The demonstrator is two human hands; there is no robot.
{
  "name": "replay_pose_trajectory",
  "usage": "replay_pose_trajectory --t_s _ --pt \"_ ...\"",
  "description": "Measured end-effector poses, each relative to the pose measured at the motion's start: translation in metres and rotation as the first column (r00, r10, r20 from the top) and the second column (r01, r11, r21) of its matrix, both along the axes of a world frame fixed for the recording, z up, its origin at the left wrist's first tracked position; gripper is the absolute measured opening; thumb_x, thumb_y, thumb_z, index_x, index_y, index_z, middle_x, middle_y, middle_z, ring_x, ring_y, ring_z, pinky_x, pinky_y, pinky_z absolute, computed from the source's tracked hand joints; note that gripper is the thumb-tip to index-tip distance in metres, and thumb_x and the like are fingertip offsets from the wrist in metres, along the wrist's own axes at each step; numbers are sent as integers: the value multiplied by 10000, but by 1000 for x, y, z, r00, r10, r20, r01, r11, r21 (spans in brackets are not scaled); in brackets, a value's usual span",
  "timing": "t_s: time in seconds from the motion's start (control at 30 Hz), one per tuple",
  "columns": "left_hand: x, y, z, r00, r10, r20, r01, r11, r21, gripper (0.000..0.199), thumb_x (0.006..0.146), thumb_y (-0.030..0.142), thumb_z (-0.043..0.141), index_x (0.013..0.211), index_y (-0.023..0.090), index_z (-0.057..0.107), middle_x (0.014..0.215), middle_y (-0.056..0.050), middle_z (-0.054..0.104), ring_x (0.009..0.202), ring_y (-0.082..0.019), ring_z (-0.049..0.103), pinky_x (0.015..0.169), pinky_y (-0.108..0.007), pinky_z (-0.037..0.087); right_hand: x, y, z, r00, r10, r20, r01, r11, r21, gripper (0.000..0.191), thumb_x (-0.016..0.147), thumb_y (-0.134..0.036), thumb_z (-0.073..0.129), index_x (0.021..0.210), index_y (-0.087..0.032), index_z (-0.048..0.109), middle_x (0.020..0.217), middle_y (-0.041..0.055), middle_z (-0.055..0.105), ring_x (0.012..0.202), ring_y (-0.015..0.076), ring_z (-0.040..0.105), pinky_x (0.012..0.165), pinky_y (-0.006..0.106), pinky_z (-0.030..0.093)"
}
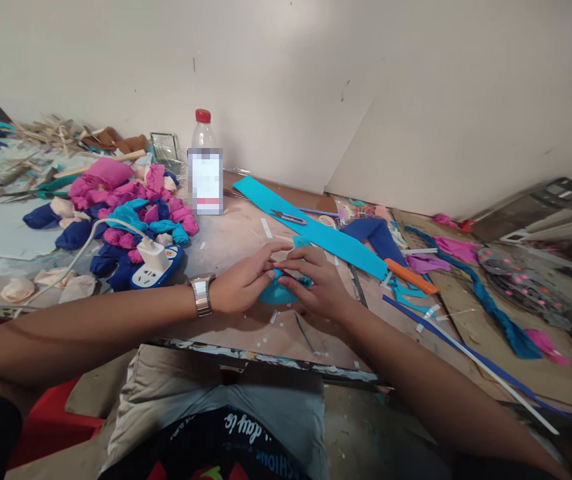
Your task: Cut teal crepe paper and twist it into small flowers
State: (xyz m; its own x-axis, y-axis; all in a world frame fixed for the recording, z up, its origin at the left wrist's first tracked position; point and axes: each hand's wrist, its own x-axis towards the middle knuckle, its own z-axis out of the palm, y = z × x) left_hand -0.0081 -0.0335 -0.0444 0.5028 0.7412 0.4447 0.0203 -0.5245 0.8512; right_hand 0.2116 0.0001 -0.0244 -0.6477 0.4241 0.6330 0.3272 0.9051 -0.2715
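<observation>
A small piece of turquoise fabric (279, 294) is held between both hands near the table's front edge. My left hand (244, 277), with a metal watch at the wrist, pinches it from the left with bent fingers. From the right, my right hand (322, 283) closes its fingers on the same fabric, and the fingertips of both hands nearly meet. Parts of the fabric are hidden under the fingers. Just beyond the hands lies a long turquoise strip (336, 244) with small pink thread snips (290, 217) on it.
On the left are a pile of pink, blue and turquoise fabric bundles (116, 193), a power strip (163, 270) with a plugged-in charger, and a red-capped bottle (203, 137) behind a phone (207, 180). An orange-handled tool (411, 276) and cardboard (496, 333) are on the right.
</observation>
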Motion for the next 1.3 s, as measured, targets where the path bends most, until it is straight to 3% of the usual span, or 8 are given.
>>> replay_pose_trajectory --t_s 0.1,0.2,0.4,0.57,0.9,1.03,1.13,1.3 --pt "0 0 0 1000 5 -6 -6 998 -60 487 1064 285 455 1537 224 353 1326 -135 671 1163 -236 683 1006 -423 513 0 -2 1 1000 -15 -13 15 1000 -2 142 1012 -338 652 1104 -250 714 1069 76 726 1024 236 674 906 413 500" --pt "0 -1 3 999 36 4 -35 992 -119 494 1046 318 513 1505 202 372 1110 -98 714 983 -204 691 861 -359 528 0 -3 2 996 -79 -27 79 997 -18 121 1010 -339 651 1072 -245 695 1055 74 714 990 236 669 888 417 490" --pt "3 -3 9 999 28 19 -24 982 -188 559 925 213 630 1434 225 400 1126 -84 713 1018 -200 697 811 -322 533 1 -3 5 981 -146 -124 136 987 -85 133 1024 -363 622 1088 -250 650 1014 65 689 942 237 650 855 419 501" --pt "5 -2 8 998 52 22 -44 965 -257 556 905 177 617 1420 222 412 984 -39 733 831 -156 687 691 -274 501 1 -4 6 971 -142 -192 121 986 -118 131 1022 -379 615 1063 -254 622 1009 65 657 922 237 628 838 418 511" --pt "5 -1 4 996 67 -64 -78 976 -202 528 870 177 633 1378 215 495 1062 -67 746 892 -180 706 744 -306 542 0 -5 5 970 -171 -174 144 977 -159 201 1024 -453 596 999 -254 608 964 64 650 912 240 616 830 418 504" --pt "3 0 6 982 135 -134 -145 987 -69 493 853 185 657 1335 203 553 1175 -89 722 996 -216 683 830 -355 541 1 -3 3 972 -196 -132 174 971 -165 220 1023 -466 601 995 -250 620 968 63 663 929 243 624 841 417 490" --pt "2 1 7 982 180 -61 -179 984 18 412 920 272 667 1314 194 573 1231 -109 685 1069 -225 649 905 -380 530 1 -3 1 977 -186 -105 172 977 -129 215 1020 -459 618 1032 -246 645 983 60 709 946 241 648 853 410 477" --pt "1 2 6 984 176 7 -176 984 -8 333 981 353 664 1269 195 610 1198 -107 711 1097 -218 659 931 -376 511 0 -1 0 987 -162 -20 160 984 -76 218 1010 -467 645 990 -255 691 956 38 788 903 232 701 906 427 446"
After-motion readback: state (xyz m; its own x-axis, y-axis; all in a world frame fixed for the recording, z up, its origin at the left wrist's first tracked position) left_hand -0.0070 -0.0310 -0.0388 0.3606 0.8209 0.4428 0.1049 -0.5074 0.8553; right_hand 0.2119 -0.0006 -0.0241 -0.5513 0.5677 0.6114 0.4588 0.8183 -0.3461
